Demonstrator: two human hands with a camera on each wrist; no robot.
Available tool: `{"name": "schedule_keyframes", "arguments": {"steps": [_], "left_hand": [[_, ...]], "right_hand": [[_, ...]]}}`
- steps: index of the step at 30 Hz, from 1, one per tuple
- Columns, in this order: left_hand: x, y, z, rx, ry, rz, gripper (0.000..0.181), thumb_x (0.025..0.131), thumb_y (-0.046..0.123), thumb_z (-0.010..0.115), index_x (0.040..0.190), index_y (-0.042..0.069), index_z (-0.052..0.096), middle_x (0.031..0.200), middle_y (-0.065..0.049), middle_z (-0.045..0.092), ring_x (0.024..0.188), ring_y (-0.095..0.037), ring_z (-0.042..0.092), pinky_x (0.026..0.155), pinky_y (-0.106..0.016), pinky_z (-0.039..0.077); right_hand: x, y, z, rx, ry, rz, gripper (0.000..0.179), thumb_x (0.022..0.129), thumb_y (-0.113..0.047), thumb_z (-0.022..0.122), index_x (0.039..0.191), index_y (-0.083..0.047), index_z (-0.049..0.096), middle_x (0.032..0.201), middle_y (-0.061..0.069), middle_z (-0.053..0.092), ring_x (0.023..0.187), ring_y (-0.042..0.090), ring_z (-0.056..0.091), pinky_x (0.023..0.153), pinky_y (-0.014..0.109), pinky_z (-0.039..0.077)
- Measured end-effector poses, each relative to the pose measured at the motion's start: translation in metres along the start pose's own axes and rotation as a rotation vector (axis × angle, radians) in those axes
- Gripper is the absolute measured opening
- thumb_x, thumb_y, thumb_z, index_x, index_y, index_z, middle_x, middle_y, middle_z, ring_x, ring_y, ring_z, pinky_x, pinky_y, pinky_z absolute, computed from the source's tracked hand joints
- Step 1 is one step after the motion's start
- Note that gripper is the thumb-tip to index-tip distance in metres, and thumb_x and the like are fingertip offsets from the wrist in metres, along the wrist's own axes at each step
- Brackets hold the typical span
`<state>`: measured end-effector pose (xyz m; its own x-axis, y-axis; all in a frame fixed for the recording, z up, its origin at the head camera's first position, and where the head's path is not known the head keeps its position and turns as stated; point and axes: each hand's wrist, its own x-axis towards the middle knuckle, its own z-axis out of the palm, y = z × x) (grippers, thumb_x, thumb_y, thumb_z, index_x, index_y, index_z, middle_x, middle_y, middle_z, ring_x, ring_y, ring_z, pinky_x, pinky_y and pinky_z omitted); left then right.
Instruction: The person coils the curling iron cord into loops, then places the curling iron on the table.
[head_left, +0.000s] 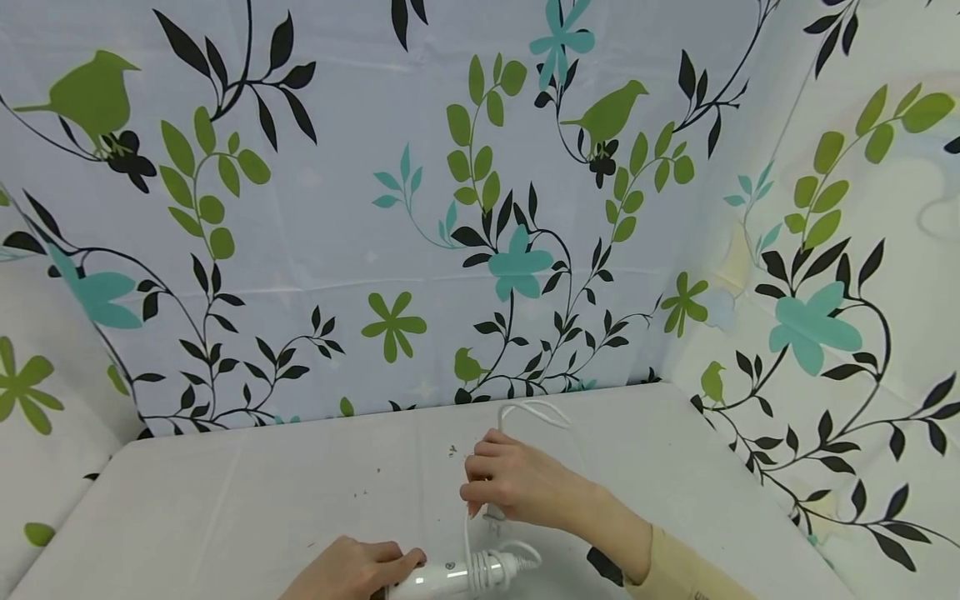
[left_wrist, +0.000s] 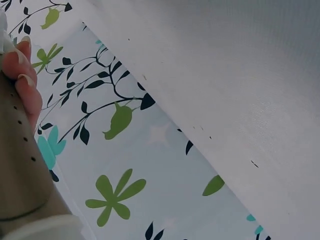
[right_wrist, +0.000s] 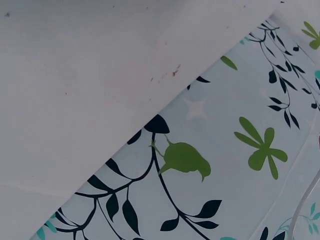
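A glossy white appliance (head_left: 431,581) with a rounded body lies at the bottom of the head view, partly cut off by the frame. White cord (head_left: 480,572) is wound in several turns around its narrow end. My left hand (head_left: 360,567) grips the body from the left; its fingertips (left_wrist: 25,82) show at the left edge of the left wrist view. Above the wound end, my right hand (head_left: 517,479) pinches a length of the cord, whose loose loop (head_left: 536,408) extends beyond the fingers. In the right wrist view only a stretch of cord (right_wrist: 301,200) shows, at the right edge.
The white tabletop (head_left: 300,483) carries a few small dark marks. Behind it and at both sides hangs patterned cloth (head_left: 322,208) with leaves, birds and flowers. A black patch (head_left: 604,566) shows beneath the right forearm.
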<state>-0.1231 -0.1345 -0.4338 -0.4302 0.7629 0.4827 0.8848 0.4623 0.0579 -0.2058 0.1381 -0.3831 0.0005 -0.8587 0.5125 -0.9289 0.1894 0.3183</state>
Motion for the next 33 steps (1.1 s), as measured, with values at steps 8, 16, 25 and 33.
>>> {"name": "schedule_keyframes", "arguments": {"steps": [8, 16, 25, 33], "left_hand": [[-0.001, -0.001, 0.005, -0.058, 0.163, 0.005, 0.036, 0.093, 0.046, 0.068, 0.107, 0.013, 0.07, 0.076, 0.008, 0.067, 0.052, 0.014, 0.045, 0.052, -0.002, 0.038], [-0.003, -0.004, 0.006, -0.093, 0.332, 0.018, 0.04, 0.093, 0.047, 0.067, 0.102, 0.008, 0.074, 0.075, 0.006, 0.067, 0.051, 0.013, 0.045, 0.05, -0.001, 0.035], [-0.001, 0.0, 0.007, -0.096, 0.419, -0.077, 0.033, 0.089, 0.046, 0.074, 0.096, 0.013, 0.074, 0.07, 0.01, 0.065, 0.05, 0.015, 0.038, 0.049, 0.0, 0.029], [0.003, 0.0, 0.003, -0.102, 0.453, -0.116, 0.033, 0.084, 0.043, 0.08, 0.098, 0.014, 0.073, 0.071, 0.009, 0.064, 0.053, 0.014, 0.041, 0.049, -0.002, 0.034]], "right_hand": [[-0.009, 0.003, 0.011, 0.168, -0.042, 0.06, 0.013, 0.087, -0.012, 0.078, 0.086, -0.019, 0.068, 0.077, -0.01, 0.059, 0.075, 0.003, 0.054, 0.089, 0.027, 0.045], [-0.018, 0.001, 0.016, 0.34, -0.131, 0.185, 0.007, 0.093, -0.017, 0.072, 0.099, -0.017, 0.073, 0.09, -0.01, 0.068, 0.085, 0.002, 0.061, 0.095, 0.027, 0.044], [-0.023, 0.001, 0.016, 0.391, -0.221, 0.281, 0.027, 0.085, -0.013, 0.08, 0.11, -0.015, 0.072, 0.105, -0.009, 0.072, 0.1, 0.005, 0.062, 0.099, 0.027, 0.044], [-0.022, -0.001, 0.014, 0.387, -0.214, 0.339, 0.024, 0.083, -0.002, 0.077, 0.105, -0.011, 0.074, 0.106, -0.005, 0.075, 0.099, 0.008, 0.066, 0.1, 0.029, 0.047]]}}
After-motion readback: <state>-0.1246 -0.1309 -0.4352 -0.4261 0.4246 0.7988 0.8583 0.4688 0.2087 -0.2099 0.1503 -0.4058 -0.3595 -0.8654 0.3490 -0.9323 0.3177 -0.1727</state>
